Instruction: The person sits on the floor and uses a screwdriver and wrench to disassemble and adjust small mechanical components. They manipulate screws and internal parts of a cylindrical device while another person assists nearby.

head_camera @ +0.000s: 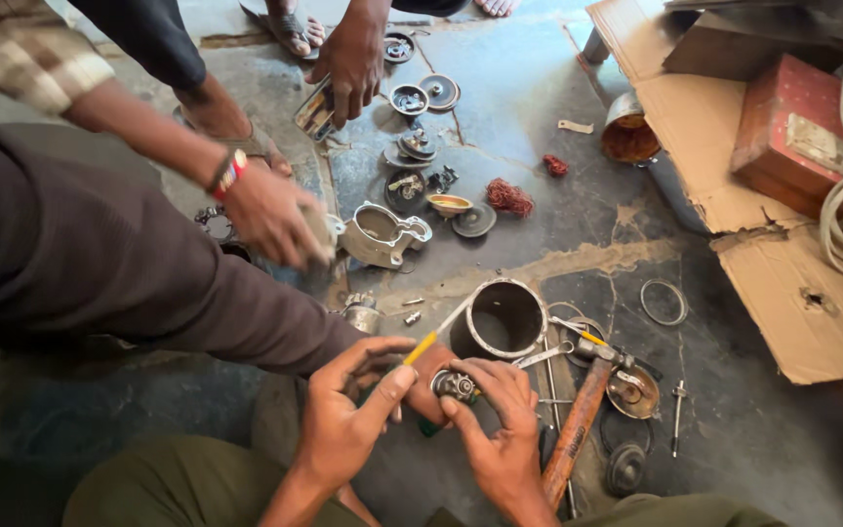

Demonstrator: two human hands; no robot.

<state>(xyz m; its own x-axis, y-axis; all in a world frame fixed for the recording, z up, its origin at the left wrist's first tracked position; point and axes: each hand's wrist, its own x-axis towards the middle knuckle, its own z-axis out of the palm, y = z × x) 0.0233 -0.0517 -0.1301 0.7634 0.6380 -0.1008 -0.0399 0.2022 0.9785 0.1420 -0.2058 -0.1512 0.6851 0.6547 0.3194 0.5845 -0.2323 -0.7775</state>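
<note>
Left hand and right hand both grip a small metal part. Metal cylinder stands at its one o'clock. Hammer lies at three o'clock.

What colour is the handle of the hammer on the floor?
The hammer has an orange-brown wooden handle, seen clearly in the head view, beside the right hand.

Small metal part mostly hidden by fingers of left hand and right hand. A co-worker's hand is motion-blurred, its held object unreadable. Red box cut off at right edge.
</note>
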